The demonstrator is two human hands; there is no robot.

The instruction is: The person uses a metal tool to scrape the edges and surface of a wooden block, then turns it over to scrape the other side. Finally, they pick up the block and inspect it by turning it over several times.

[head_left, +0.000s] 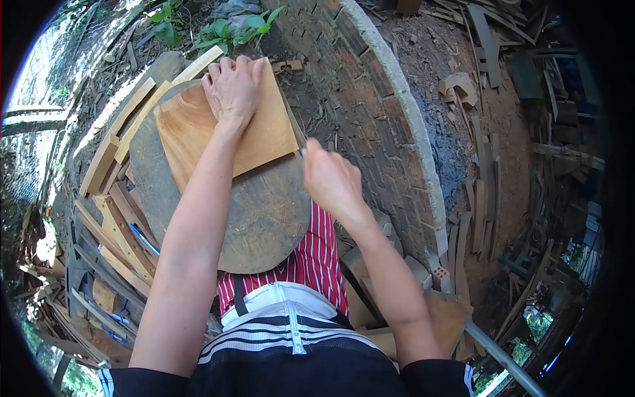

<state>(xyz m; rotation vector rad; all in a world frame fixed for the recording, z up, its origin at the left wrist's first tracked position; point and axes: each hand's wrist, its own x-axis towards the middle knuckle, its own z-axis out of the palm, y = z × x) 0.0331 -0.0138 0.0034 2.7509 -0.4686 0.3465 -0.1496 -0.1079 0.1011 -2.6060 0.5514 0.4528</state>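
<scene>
Left hand (pixel 233 89) is spread flat, pressing down on the far end of a wooden board (pixel 225 132), which lies on a round stump (pixel 264 212) serving as a chopping block. Right hand (pixel 331 178) is clenched around a thin tool at the board's near right corner; only a sliver of its handle (pixel 301 151) shows, so what kind I cannot tell. This looks like marking or trimming along that edge. The next stroke calls for a firmly pinned board and fingers clear of the edge.
</scene>
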